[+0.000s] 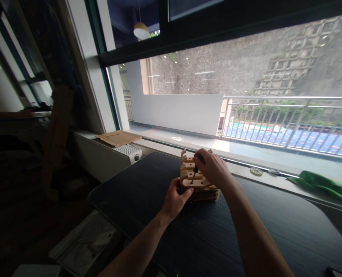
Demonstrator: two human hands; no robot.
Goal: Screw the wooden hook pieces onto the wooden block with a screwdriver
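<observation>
On the dark table (148, 181) sits a block-shaped stack with curved light wooden pieces (198, 184) on top, which have dark holes. My right hand (213, 167) is closed around the dark handle of a screwdriver (194, 173). Its shaft points down, and the tip meets a hole in the nearest wooden piece. My left hand (175, 198) grips the near left corner of this wooden piece, thumb in front and fingers behind. What lies under the wooden pieces looks rough and layered; I cannot make out its kind.
A brown envelope (119, 137) lies on the sill at the left, above a white radiator (130, 153). On the right sill are a tape roll (256, 171) and a green cloth (324, 186). Cardboard (57, 142) leans at the left. A person's arm (12, 114) rests on another table.
</observation>
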